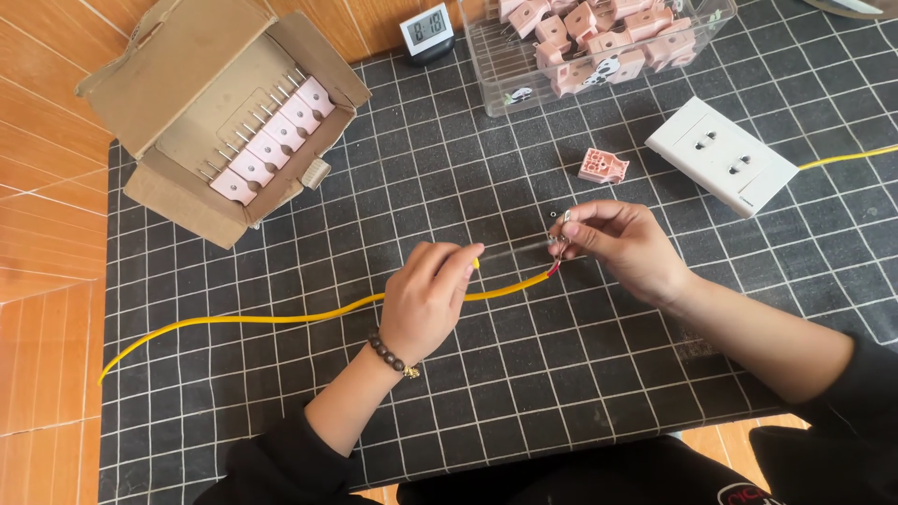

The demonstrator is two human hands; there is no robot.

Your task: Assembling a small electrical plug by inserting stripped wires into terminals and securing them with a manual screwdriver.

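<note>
Nearest, the left hand (pixel 426 295) was closed on a thin screwdriver (pixel 510 251) whose shaft ran left to right, tip toward the right hand (pixel 617 245). That hand's fingers were pinched on what seemed a small metal part (pixel 564 227) at the red end of the yellow wire (pixel 281 318), which trailed leftward across the table (pixel 561 374). Farther off lay a pink plug piece (pixel 602 166).

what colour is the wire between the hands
Yellow, with a short red bit at the end by the right hand; wire, head view.
</note>
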